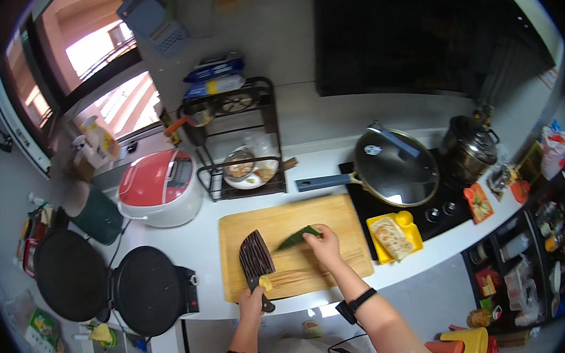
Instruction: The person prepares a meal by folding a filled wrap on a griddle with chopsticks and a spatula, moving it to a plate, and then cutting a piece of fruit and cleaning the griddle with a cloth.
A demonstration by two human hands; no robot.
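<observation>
My left hand (251, 302) is closed around the black handle of a kitchen cleaver (256, 257), whose dark, streaked blade lies over the left part of a wooden cutting board (316, 214). A small yellow piece (265, 283) is beside the base of the blade; what it is I cannot tell. Between the fingers of my right hand (324, 243) is a dark green vegetable piece (295, 238), perhaps cucumber, held above the board's middle right. Its pointed end faces the blade, with a gap between them.
Right of the board, a yellow tray (375, 249) holds a folded flatbread; a lidded frying pan (395, 166) sits on the black cooktop (431, 234). Behind stands a dark metal rack (244, 195). At left are a red-and-white rice cooker (160, 189) and an opened electric griddle (146, 289).
</observation>
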